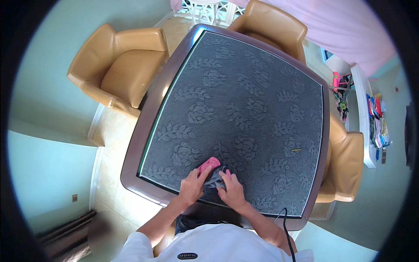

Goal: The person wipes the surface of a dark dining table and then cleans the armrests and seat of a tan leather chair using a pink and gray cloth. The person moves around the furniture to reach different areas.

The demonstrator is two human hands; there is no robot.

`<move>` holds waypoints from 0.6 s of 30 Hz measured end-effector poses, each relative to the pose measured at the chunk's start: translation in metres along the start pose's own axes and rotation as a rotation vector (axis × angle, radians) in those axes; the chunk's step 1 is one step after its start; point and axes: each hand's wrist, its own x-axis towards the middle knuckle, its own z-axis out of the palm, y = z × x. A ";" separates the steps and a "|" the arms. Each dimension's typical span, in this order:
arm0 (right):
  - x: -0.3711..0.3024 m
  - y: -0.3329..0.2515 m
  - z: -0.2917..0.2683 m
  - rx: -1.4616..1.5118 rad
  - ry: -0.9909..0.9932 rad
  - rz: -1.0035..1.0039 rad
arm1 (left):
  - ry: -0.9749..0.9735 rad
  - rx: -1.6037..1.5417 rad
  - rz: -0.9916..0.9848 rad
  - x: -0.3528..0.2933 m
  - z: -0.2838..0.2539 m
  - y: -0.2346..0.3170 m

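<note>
Pinching soft pink fabric with left hand, crumpled grey-black cloth with right hand — at near side of dark-grey floral worktop, likely for easy reach.

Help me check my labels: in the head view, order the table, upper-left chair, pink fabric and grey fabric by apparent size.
1. Table
2. Upper-left chair
3. Pink fabric, grey fabric: unsure, both partly covered.

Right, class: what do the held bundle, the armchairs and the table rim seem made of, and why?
Held bundle: pink and grey fabric, apparently, matt and softly folded; fibre unclear.
Armchairs: tan leather or imitation, smooth with a soft sheen.
Table rim: perhaps lacquered wood, brown, with glossy highlights.
</note>
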 end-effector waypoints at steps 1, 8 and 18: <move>-0.007 -0.004 0.002 -0.008 -0.009 0.013 | 0.015 -0.010 -0.003 -0.010 0.004 -0.001; -0.012 -0.006 0.004 -0.013 -0.020 0.026 | 0.138 -0.020 0.013 -0.016 0.012 0.004; -0.011 0.004 0.010 0.029 -0.026 -0.023 | 0.251 0.097 -0.049 -0.019 0.024 0.009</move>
